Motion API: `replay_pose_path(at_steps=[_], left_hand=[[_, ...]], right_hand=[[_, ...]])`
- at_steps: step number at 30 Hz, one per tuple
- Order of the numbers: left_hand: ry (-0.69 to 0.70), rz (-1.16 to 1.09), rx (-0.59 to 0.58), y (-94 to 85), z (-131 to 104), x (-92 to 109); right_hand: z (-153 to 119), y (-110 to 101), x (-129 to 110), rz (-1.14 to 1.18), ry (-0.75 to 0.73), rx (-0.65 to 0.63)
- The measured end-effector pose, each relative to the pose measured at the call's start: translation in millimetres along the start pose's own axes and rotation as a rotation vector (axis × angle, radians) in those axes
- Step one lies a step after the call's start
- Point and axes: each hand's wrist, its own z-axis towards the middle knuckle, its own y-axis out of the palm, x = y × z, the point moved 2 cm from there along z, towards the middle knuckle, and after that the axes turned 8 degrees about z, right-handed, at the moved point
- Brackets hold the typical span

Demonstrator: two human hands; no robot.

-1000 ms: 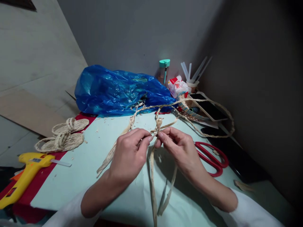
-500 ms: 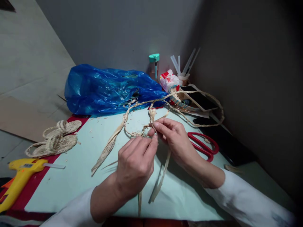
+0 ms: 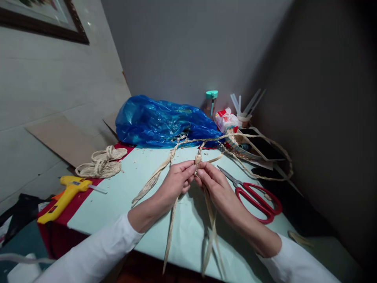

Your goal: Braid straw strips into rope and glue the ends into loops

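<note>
My left hand point(image 3: 178, 177) and my right hand point(image 3: 216, 180) meet over the table, thumbs and fingers pinched on a braid of dry, straw-coloured fibre strips point(image 3: 198, 158). Just beyond my fingertips the braid shows a thicker knot-like part. Loose strip ends point(image 3: 211, 236) hang below my hands toward the table's front edge. The finished length of thin braided cord point(image 3: 269, 138) loops away to the back right. Another flat bundle of dry strips point(image 3: 151, 182) lies left of my left hand. Red-handled scissors point(image 3: 255, 196) rest right of my right hand.
A blue plastic bag point(image 3: 165, 120) lies at the back. Two small woven sandals point(image 3: 103, 165) and a yellow glue gun point(image 3: 65, 196) are at the left edge. At the back right stand a green-lidded jar point(image 3: 211, 104), a woven basket point(image 3: 244, 151) and a cup of glue sticks point(image 3: 244, 118).
My left hand has turned from a raised fist to a pinch beside my right hand, level with it. The view has shifted left and up, so the scene sits lower and further right.
</note>
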Motion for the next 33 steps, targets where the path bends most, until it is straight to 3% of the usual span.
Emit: replay_pose_path(at_steps=[6, 9, 12, 15, 19, 22, 27, 29, 33], left_hand=[[0.083, 0.270, 0.164, -10.8, -1.7, 0.4], [0.165, 0.343, 0.264, -14.4, 0.0, 1.3], [0.224, 0.370, 0.383, -16.1, 4.0, 0.6], [0.236, 0.363, 0.442, -14.3, 9.3, 0.4], [0.214, 0.267, 0.427, -9.3, 13.8, 4.2], [0.141, 0.154, 0.345, -9.6, 15.7, 7.7], [0.049, 0.046, 0.236, -25.5, 19.3, 14.7], [0.072, 0.043, 0.231, -33.8, 19.6, 16.8], [0.167, 0.091, 0.246, -44.4, 18.1, 16.0]], right_hand=[[2.9, -5.6, 2.0, -0.268, -0.075, -0.040], [5.1, -5.8, -2.1, -0.569, -0.151, -0.056], [4.5, -5.2, -2.6, -0.943, -0.316, 0.019], [-0.8, -2.5, -1.4, -1.148, -0.571, 0.096], [-8.5, 4.0, -2.0, -1.203, -0.734, 0.032], [-12.2, 11.5, -5.1, -1.219, -0.794, -0.054], [-15.6, 20.8, -10.1, -1.158, -0.800, -0.090], [-14.6, 20.4, -13.5, -1.080, -0.764, -0.014], [-5.9, 12.9, -24.8, -0.876, -0.628, 0.259]])
